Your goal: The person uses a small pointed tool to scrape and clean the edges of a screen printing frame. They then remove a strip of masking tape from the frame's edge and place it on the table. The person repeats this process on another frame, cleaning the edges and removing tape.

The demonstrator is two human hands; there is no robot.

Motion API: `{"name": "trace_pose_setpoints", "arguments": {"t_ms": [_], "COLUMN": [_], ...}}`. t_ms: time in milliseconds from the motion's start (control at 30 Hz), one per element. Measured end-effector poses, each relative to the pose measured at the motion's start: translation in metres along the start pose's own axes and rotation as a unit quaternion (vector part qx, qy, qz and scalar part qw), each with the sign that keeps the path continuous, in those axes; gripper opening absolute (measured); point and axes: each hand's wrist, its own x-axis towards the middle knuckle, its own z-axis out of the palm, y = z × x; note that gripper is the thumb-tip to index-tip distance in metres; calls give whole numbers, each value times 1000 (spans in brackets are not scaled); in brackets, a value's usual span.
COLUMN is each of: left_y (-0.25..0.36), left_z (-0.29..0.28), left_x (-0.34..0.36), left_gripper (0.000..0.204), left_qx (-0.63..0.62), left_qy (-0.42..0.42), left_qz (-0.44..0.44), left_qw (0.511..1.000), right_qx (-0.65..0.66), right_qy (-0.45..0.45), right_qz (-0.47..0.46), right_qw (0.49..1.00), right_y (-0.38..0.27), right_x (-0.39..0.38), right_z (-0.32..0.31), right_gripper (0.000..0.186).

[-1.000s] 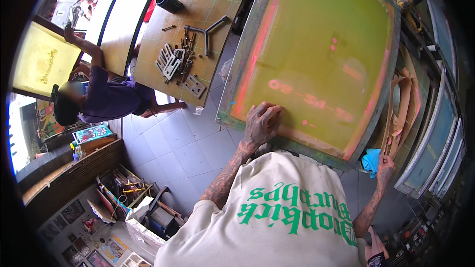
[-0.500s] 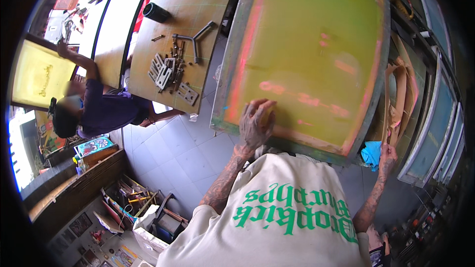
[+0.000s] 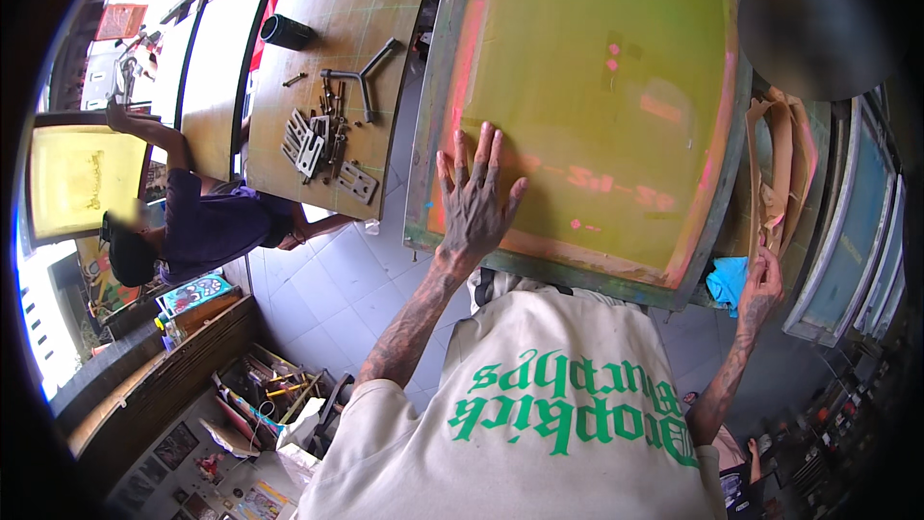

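Observation:
A large screen-printing frame (image 3: 712, 231) with yellow-green mesh (image 3: 577, 87) lies in front of me. Pink marks and pink edges show on the mesh. My left hand (image 3: 474, 202) rests on its near left part, fingers spread and palm down, holding nothing. Off the frame's near right corner, my right hand (image 3: 762, 289) is closed in a pinch, fingertips at the lower end of a curled brown strip (image 3: 758, 159). Whether the strip is paper or tape I cannot tell. A crumpled blue cloth (image 3: 725, 281) lies right beside that hand.
A board (image 3: 385, 0) on the left holds a Y-shaped wrench (image 3: 364, 77), metal plates (image 3: 306, 144), bolts and a dark cylinder (image 3: 286, 32). Beyond it a co-worker (image 3: 207, 226) reaches to a yellow screen (image 3: 89, 178). More frames (image 3: 847, 231) lean at right. A blurred round shape (image 3: 813, 19) covers the upper right.
My left hand has gone from curled fingers to spread flat, shifting slightly left. My right hand has risen a little from beside the blue cloth. A blurred round shape has appeared at upper right.

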Motion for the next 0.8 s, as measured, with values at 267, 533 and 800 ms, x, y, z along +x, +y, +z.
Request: {"name": "trace_pose_setpoints", "arguments": {"t_ms": [267, 533, 800], "left_y": [-11, -32, -35], "left_z": [0, 20, 23], "left_x": [13, 20, 22], "left_gripper": [63, 72, 78], "left_qx": [21, 21, -2], "left_qy": [41, 159, 194], "left_qz": [12, -108, -104], "left_qw": [999, 981, 976], "right_qx": [302, 318, 227], "right_qy": [-131, -209, -238], "right_qz": [44, -188, -248], "right_qw": [943, 905, 911], "right_y": [-124, -292, -332], "right_x": [1, 2, 4], "right_z": [59, 135, 182], "right_gripper": [13, 9, 11]}}
